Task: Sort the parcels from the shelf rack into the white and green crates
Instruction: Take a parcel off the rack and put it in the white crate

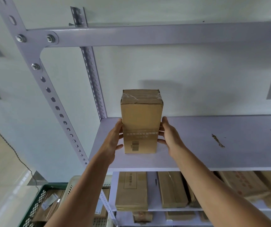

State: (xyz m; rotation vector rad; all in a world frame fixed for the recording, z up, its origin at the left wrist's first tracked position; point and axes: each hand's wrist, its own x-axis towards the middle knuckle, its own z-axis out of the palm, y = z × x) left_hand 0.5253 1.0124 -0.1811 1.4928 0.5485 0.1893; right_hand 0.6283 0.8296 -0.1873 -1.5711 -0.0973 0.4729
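- The green crate (33,208) and white crate (72,182) sit low beside the rack, ready to take parcels.
- The left hand (115,136) grips the parcel's left side.
- The parcel (141,125) stands upright on the upper shelf (229,128).
- The right hand (169,135) grips the opposite side, likely to steady the tall box.

On upper shelf (213,145), parcel (141,122) upright, gripped between left hand (113,140) at 9 o'clock and right hand (170,136) at 3. At 6 o'clock, on lower shelf (172,209), more parcels (131,190) side by side. At 7 o'clock, two crates (38,205).
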